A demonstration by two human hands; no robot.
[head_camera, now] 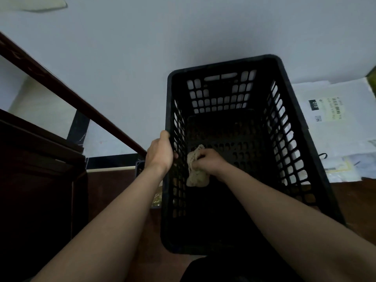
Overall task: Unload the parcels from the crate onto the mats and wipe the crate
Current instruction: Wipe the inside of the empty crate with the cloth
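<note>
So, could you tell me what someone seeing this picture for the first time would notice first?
A big black lattice crate fills the middle, with no parcels showing in it. The left hand grips its left rim, while the right hand holds a crumpled beige cloth low against the inside of the left wall. Just right of the crate lie white labelled parcels, flat.
</note>
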